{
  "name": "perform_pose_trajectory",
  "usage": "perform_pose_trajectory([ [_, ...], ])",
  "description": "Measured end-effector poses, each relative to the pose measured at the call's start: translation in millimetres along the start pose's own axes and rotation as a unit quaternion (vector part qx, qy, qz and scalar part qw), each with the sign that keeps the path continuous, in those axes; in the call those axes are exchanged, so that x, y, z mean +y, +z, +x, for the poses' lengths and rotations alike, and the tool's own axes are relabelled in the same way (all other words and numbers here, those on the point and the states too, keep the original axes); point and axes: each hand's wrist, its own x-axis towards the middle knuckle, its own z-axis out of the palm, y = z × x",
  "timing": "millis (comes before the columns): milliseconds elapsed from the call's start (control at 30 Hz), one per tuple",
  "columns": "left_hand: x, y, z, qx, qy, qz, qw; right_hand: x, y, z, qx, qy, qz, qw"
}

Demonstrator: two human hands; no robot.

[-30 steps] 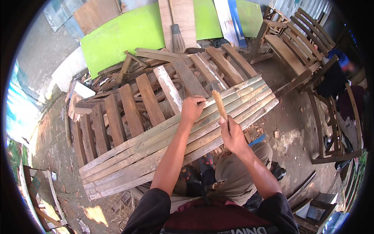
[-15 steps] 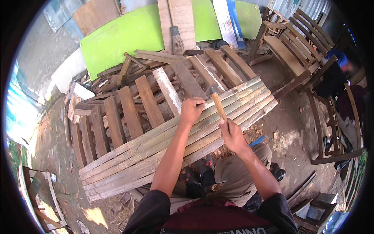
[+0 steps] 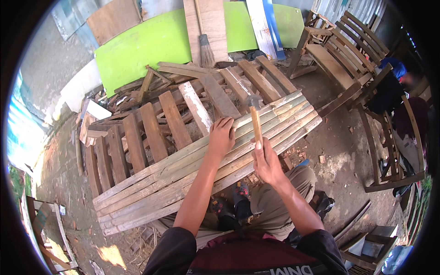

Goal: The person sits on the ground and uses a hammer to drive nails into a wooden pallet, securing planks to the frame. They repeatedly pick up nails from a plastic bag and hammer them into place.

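Observation:
My right hand (image 3: 266,164) is closed round the wooden handle of a hammer (image 3: 256,123). Its dark metal head points away from me, over the far edge of the bamboo strips (image 3: 183,172). These long, pale strips lie side by side across a wooden frame, slanting from lower left to upper right. My left hand (image 3: 222,136) rests at their far edge with its fingers curled in. Whatever those fingers may pinch is hidden. Beyond that hand, several brown wooden slats (image 3: 173,118) stick out from under the strips.
Scrap wood (image 3: 142,87) is piled behind the slats, below a green panel (image 3: 146,43). A broom (image 3: 205,50) leans on a plywood sheet. Wooden chairs (image 3: 339,55) stand at the far right, close to another person (image 3: 417,112). A chair frame (image 3: 394,185) stands nearer.
The hammer's head has come into plain sight, and my right hand has shifted slightly left and down. My left hand has turned a little, its fingers curled at the strips' edge.

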Motion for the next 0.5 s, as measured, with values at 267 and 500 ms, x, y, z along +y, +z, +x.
perform_pose_trajectory([
  [267, 17.4, -10.1, -25.6, -0.045, -0.03, 0.133, 0.99, 16.5, 12.5, -14.5, 0.005, 0.01, 0.002, 1.0],
  [500, 16.4, -10.0, -23.0, -0.049, -0.023, 0.142, 0.988, 10.8, 7.3, 0.0, 0.004, 0.005, -0.105, 0.994],
])
